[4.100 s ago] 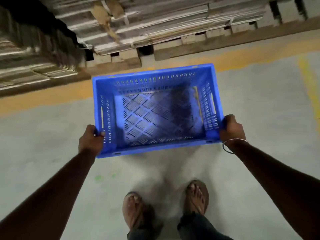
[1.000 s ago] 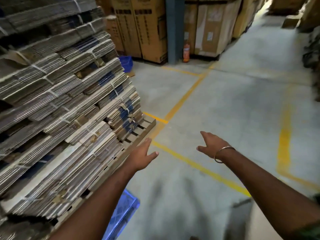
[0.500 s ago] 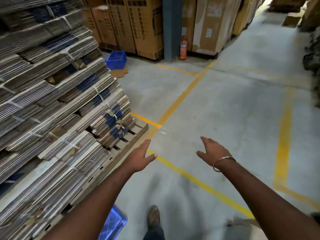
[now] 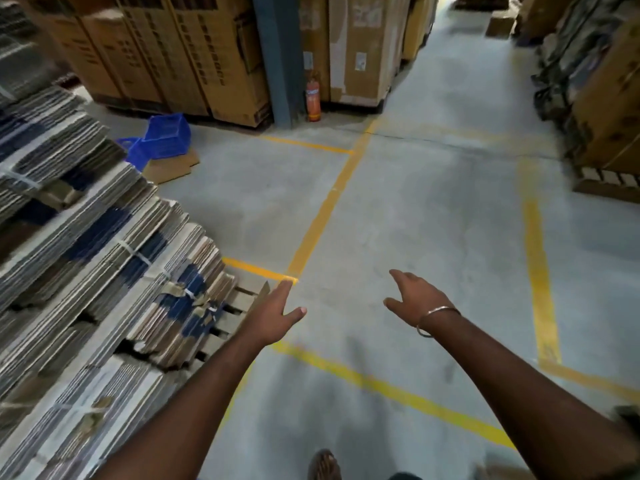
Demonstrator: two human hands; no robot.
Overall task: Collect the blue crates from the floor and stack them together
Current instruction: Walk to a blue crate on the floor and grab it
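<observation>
Warehouse floor (image 4: 415, 209), yellow-lined. Left hand (image 4: 273, 315) and right hand (image 4: 414, 297): each grip spread, empty. Blue crates (image 4: 161, 140) lie well ahead-left, beside stacked cardboard (image 4: 86, 237).

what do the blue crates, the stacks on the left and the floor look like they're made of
Blue crates: probably moulded plastic, judging by the uniform bright blue and perforated walls; too far to confirm.
Stacks: flattened corrugated cardboard, with layered brown edges bundled by white straps.
Floor: matt grey concrete, apparently, with painted yellow lines.
</observation>
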